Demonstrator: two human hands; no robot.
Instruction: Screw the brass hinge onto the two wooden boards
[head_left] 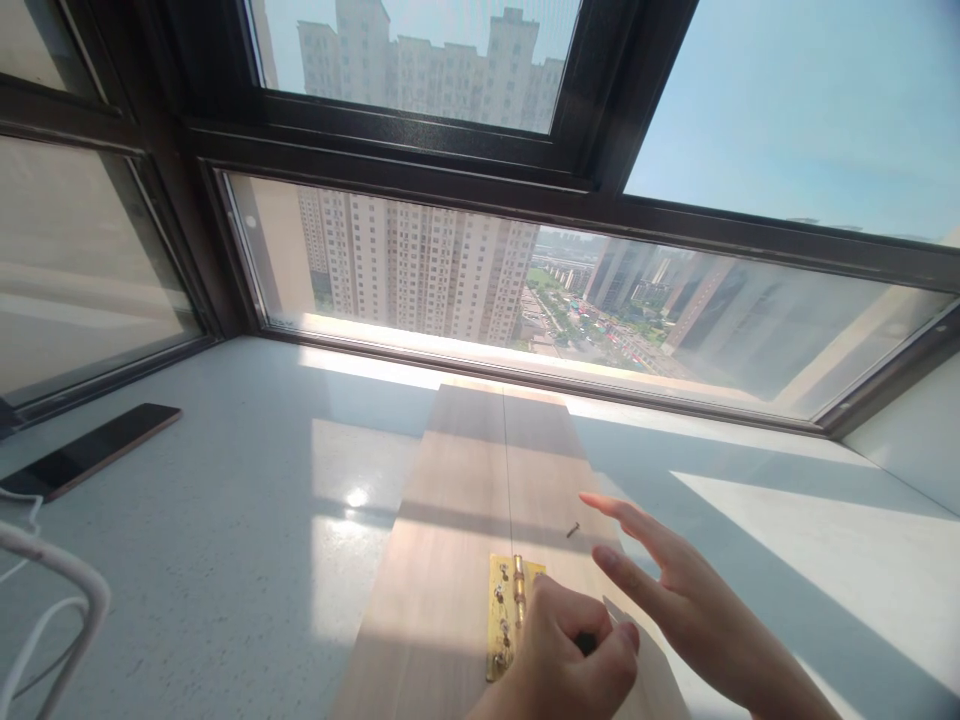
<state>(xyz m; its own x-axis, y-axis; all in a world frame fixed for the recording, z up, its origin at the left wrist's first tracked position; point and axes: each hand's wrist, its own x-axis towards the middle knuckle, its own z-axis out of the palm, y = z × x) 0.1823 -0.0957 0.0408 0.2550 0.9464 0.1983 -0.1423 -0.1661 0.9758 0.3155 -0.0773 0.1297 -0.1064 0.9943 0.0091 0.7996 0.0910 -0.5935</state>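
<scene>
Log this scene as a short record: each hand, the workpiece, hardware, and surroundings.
Left hand: closed around a dark object, mostly hidden
Right hand: open, holding nothing visible
Workpiece: pale wooden boards, side by side
Hinge: brass-coloured, where the boards meet, partly covered by the left hand; screws in its left leaf
Lone screw: on the boards, near the right fingertips
Surroundings: phone and white cable at left; window frame ahead

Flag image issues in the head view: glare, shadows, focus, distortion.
Head view: sun glare on the pale countertop, a shadow band across the wooden boards; brass hinge readable, partly blocked by the left hand; high-rises outside washed out, haze or defocus unclear; window frame slants, probably camera tilt plus wide-angle stretch.
</scene>
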